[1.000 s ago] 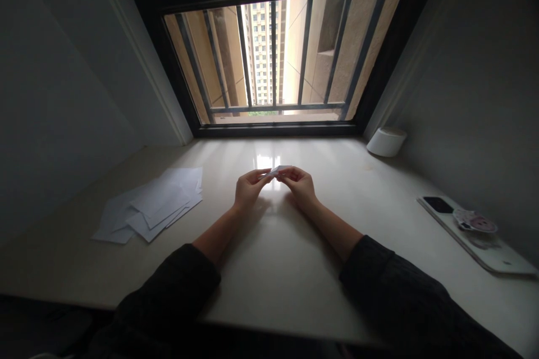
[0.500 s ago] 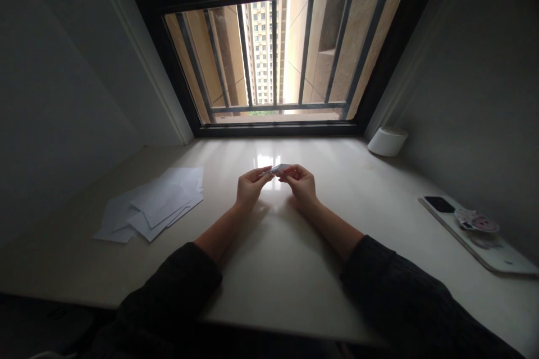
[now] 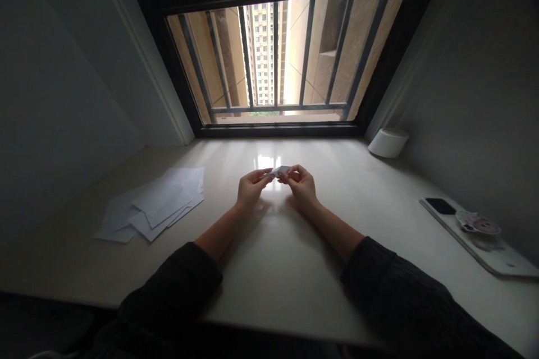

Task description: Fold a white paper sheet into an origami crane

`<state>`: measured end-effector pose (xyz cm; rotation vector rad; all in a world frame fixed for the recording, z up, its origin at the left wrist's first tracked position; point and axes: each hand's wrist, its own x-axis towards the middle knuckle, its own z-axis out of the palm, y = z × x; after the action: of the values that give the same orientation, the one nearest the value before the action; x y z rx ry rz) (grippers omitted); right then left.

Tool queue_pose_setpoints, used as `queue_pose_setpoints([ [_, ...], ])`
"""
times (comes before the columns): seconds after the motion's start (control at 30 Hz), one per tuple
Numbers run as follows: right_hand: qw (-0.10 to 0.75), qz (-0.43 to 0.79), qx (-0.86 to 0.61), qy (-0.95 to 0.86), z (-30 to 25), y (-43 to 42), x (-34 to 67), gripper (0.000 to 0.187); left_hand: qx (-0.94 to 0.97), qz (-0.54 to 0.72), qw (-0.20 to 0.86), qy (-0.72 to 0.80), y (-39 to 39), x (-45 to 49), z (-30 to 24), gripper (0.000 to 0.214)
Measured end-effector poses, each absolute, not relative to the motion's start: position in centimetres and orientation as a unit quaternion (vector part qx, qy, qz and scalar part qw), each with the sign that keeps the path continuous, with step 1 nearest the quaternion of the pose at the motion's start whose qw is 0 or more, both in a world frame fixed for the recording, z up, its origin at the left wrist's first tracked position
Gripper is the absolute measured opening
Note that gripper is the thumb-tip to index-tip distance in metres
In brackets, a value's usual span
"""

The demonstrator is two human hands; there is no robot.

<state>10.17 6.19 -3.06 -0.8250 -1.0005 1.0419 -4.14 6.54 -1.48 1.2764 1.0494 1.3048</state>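
A small folded piece of white paper (image 3: 279, 170) is held just above the pale desk (image 3: 278, 258), in front of the window. My left hand (image 3: 251, 187) pinches its left end with thumb and fingers. My right hand (image 3: 301, 184) pinches its right end, fingers curled over it. Both forearms reach forward from dark sleeves.
A loose pile of white paper sheets (image 3: 152, 206) lies on the desk to the left. A phone in a white case with a sticker grip (image 3: 475, 226) lies at the right edge. A small white round object (image 3: 388, 142) stands in the back right corner. A barred window (image 3: 278, 61) is ahead.
The small paper has tilted slightly between my fingers. Both hands stay in the same place.
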Motion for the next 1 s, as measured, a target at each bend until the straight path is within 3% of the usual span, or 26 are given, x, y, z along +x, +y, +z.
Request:
queue_pose_setpoints([
  [0.4, 0.679, 0.436, -0.384, -0.448, -3.7, 6.5, 10.1, 0.034, 0.557, 0.521, 0.500, 0.411, 6.4, -4.0, -1.6, 0.045],
  [0.57, 0.678, 0.358, -0.423, -0.483, -4.3, 7.0, 10.5, 0.029, 0.610, 0.469, 0.471, 0.432, 6.4, -4.3, -1.7, 0.047],
  [0.77, 0.659, 0.290, -0.433, -0.542, -3.8, 6.7, 10.8, 0.020, 0.610, 0.392, 0.509, 0.464, 6.0, -4.4, -1.0, 0.046],
  [1.0, 0.633, 0.287, -0.447, -0.563, -3.5, 6.3, 10.7, 0.032, 0.624, 0.380, 0.505, 0.460, 6.0, -4.3, -1.1, 0.041],
])
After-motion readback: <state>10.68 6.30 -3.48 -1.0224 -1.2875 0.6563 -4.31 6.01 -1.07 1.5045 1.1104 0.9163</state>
